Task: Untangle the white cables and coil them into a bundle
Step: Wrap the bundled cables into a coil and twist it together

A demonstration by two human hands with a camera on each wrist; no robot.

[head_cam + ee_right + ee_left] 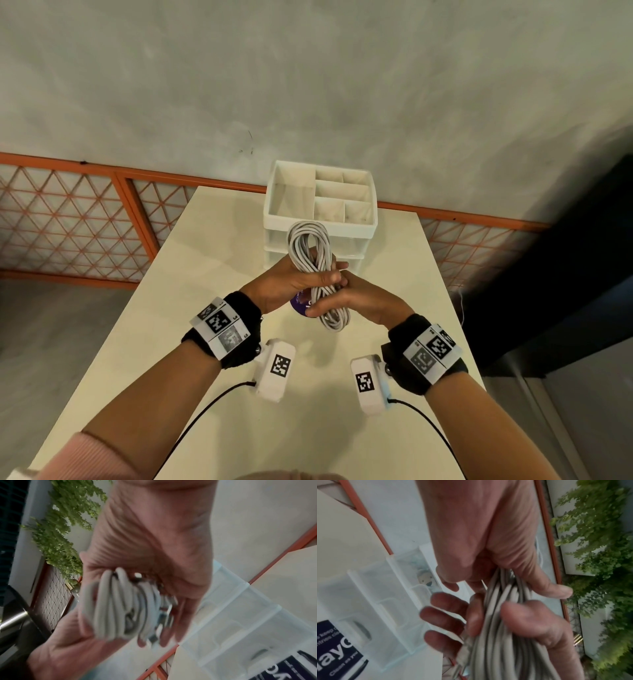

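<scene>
From the head view, the cables (313, 260) are already gathered into one long hank of many parallel loops, held upright above the bench (219, 260) in front of a white organizer (322, 224). The left hand (291, 284) wraps its fingers round the hank's middle from the left; the right hand (346, 301) closes on it just below from the right, the two hands touching. A rounded loop end stands above the hands and another hangs below them. No loose strand trails onto the bench, so the untangling looks finished and the coiling nearly so.

In the left wrist view, the left thumb and fingers (544, 582) clamp the strands, and the right hand's fingers (443, 615) curl round the same hank lower down. A clear plug (464, 651) lies against the strands near those fingers, which suggests a free end not yet tucked in.

The right wrist view is blurred, but it shows the right hand's fingers (187, 615) folded round the loops, with plug ends pressed against the hank.

What seems left is securing the ends and setting the bundle down.
</scene>
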